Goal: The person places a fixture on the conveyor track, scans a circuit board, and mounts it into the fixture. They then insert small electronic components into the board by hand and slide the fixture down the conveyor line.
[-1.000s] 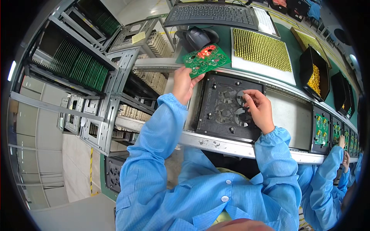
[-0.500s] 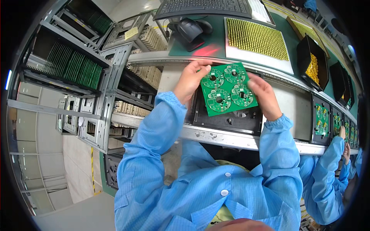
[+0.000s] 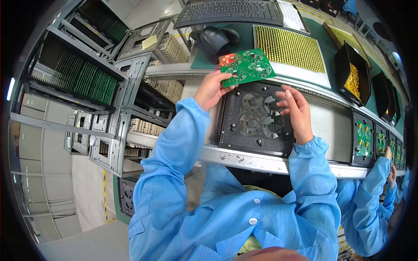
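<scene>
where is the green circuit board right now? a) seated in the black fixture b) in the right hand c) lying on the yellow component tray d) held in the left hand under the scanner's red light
d: the left hand grips the green circuit board by its edge, above the black fixture, with red light glowing on its corner beside the black scanner; the right hand is open and holds nothing.

Left hand [image 3: 212,90] is gripping the green circuit board [image 3: 247,66] at its near edge, red scanner light falling beside the fingers [image 3: 226,76]. Right hand [image 3: 296,108] is hovering, fingers spread, over the black fixture [image 3: 257,119].
</scene>
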`<move>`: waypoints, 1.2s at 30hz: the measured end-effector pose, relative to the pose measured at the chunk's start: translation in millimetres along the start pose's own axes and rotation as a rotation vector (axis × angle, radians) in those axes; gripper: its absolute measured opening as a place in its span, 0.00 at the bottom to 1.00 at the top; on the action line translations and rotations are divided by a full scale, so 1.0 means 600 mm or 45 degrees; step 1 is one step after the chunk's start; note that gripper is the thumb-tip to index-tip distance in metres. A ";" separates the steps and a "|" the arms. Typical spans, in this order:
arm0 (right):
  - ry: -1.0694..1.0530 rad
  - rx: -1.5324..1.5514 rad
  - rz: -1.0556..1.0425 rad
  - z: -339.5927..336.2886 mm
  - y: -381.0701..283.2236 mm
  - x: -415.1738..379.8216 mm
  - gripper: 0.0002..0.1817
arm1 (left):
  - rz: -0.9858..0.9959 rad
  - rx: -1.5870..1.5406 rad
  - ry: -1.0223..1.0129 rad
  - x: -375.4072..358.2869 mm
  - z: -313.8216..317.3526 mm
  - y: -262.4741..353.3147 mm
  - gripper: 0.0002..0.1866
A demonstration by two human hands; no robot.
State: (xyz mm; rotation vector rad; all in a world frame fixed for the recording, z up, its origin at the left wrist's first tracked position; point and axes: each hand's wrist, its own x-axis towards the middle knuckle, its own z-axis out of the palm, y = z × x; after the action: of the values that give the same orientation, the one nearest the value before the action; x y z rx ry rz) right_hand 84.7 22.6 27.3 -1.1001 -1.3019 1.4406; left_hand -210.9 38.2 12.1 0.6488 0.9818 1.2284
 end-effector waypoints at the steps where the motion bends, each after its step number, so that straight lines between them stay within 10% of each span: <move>1: -0.010 -0.031 -0.003 -0.001 0.002 0.000 0.21 | 0.036 -0.031 0.006 0.004 0.000 0.005 0.10; 23: -0.069 -0.126 0.038 -0.006 0.016 0.001 0.18 | -0.003 0.026 -0.012 0.080 -0.053 0.034 0.16; 36: -0.115 -0.171 -0.003 -0.003 0.025 0.000 0.16 | 0.128 -0.091 0.396 0.156 -0.068 0.022 0.11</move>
State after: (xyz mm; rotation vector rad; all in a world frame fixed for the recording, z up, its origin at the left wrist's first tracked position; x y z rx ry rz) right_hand 85.8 22.1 12.1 -1.1310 -1.4819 1.4321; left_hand -249.9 128.1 -20.0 0.4628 1.1670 1.4763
